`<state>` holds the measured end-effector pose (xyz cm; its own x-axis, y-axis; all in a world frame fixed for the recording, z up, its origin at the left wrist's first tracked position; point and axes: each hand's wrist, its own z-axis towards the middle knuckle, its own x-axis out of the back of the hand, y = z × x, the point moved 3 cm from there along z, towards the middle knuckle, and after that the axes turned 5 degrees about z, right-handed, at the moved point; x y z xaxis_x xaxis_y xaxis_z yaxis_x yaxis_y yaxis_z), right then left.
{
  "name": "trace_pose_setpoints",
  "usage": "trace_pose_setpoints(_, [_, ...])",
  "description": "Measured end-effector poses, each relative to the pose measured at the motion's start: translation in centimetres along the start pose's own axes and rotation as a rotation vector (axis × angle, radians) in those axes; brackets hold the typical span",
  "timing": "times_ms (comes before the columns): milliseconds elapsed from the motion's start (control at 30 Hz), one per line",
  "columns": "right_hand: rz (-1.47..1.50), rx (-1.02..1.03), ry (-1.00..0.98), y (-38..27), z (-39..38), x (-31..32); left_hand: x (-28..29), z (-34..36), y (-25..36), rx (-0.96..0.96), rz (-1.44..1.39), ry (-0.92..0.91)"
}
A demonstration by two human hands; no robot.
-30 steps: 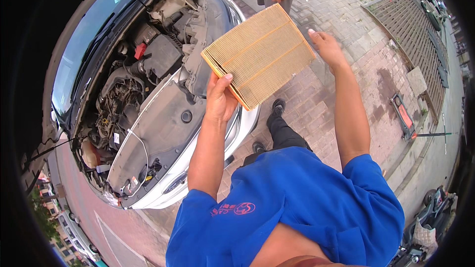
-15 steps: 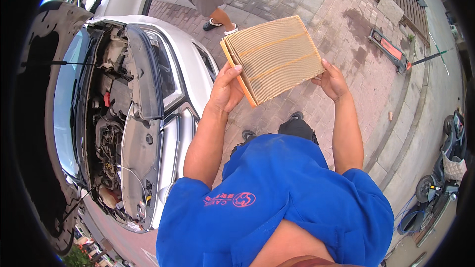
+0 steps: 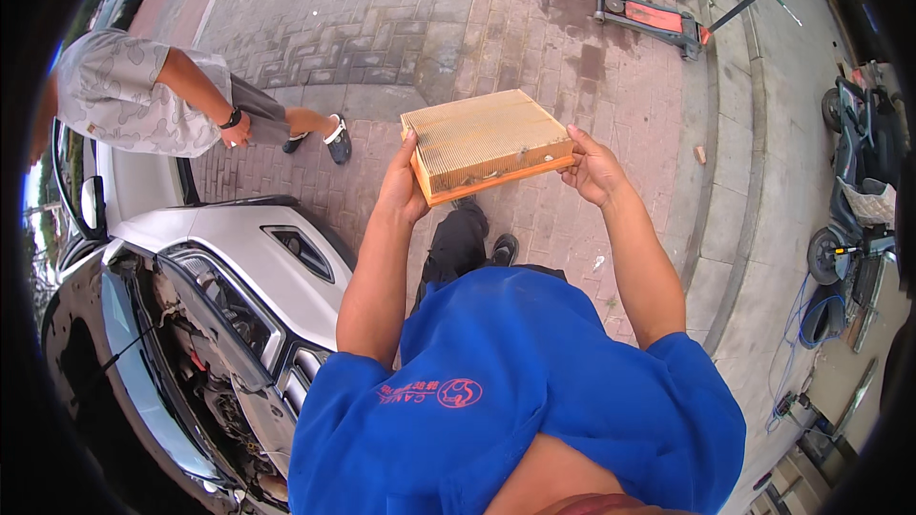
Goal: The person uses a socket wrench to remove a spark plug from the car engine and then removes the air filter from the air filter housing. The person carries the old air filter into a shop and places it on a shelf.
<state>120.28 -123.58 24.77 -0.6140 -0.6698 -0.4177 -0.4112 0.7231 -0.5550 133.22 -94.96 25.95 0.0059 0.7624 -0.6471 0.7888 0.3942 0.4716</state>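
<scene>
Between my two hands, in front of my chest, is a rectangular car air filter with pleated tan paper and an orange rim. Its paper looks dirty, with bits of debris along the near side. My left hand grips the left end, thumb up along the edge. At the right end, my right hand pinches the near corner, its fingertips partly hidden below the rim. The filter is tilted so that its pleated top and near side both show.
A silver car with its bonnet raised stands at lower left. Beside it is another person in a patterned shirt. A red and grey floor jack lies on the paving at far right, near a kerb. A scooter stands farther right.
My view has turned left, so the car now sits lower and the other person shows more fully. The filter has tipped, bringing its near side into sight. Both hands keep their hold.
</scene>
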Motion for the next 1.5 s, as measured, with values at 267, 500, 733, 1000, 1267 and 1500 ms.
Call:
trace_pose_setpoints(267, [0.112, 0.101, 0.148, -18.9, 11.3, 1.9, -13.0, 24.6, 5.0, 0.190, 0.023, -0.148])
trace_pose_setpoints(500, [0.279, 0.364, 0.283, -39.3, 18.8, 6.1, -34.2, 46.2, 13.6, 0.380, 0.276, -0.277])
trace_pose_setpoints(733, [0.647, 0.572, 0.386, -55.4, 35.4, 11.2, -44.9, 74.5, 25.4, 0.294, 0.590, -0.234])
trace_pose_setpoints(1000, [0.864, 0.608, 0.497, -80.2, 59.6, 20.0, -33.0, 98.7, 37.0, 0.638, 1.392, 0.695])
trace_pose_setpoints(1267, [0.883, 0.640, 0.877, -113.8, 78.1, 28.7, -52.4, 116.9, 39.0, 0.966, 1.289, 0.459])
trace_pose_setpoints(1500, [0.851, 0.635, 1.276, -140.6, 82.0, 34.7, -81.0, 151.3, 45.4, 1.035, 1.057, 0.276])
